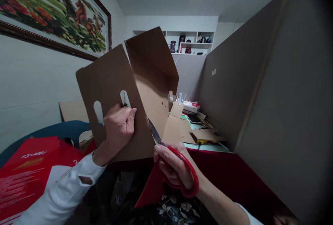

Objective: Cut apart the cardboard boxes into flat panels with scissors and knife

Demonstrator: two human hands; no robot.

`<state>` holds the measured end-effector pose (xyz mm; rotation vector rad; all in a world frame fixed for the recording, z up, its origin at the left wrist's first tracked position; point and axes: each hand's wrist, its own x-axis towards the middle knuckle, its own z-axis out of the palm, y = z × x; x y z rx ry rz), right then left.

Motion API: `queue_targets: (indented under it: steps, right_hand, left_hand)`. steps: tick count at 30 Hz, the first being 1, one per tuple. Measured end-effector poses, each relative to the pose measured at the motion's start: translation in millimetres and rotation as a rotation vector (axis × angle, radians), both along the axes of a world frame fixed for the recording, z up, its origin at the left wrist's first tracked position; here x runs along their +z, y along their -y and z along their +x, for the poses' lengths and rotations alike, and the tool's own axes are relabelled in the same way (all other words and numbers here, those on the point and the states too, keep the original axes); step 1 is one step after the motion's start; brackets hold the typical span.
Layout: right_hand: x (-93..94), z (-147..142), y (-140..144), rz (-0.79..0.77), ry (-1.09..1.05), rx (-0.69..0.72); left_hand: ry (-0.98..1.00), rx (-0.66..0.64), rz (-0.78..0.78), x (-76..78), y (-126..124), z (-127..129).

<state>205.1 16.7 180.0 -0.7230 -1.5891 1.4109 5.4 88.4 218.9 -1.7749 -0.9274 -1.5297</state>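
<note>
A brown cardboard box, tilted with its open side toward the right, fills the middle of the view. My left hand is closed on its wide flap, beside two oval cut-outs; some fingertips are hidden behind the cardboard. Red-handled scissors are gripped in my right hand. Their blades point up and left at the fold between the flap and the box's inside. Whether the blades touch the cardboard, I cannot tell.
Cut cardboard pieces, a tablet-like device and a white-and-red packet lie on the table behind the box. A grey partition bounds the right side. At lower left, a red bag rests against a blue chair.
</note>
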Motion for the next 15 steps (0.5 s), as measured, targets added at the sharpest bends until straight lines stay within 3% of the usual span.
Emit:
queue_targets:
  steps: [4,9,15]
  right_hand:
    - [2.5,5,-3,-0.028,-0.031,0.051]
    - [4.6,13,-12,-0.137,-0.102,0.296]
    - [-18.6,23,-12,-0.197,-0.152,0.338]
  left_hand:
    - [-0.080,0.010,0.111,4.4,-4,-3]
    - [-0.203,0.057,0.181,7.9,-12,-10]
    - [-0.285,0.073,0.206,2.3,-15,-8]
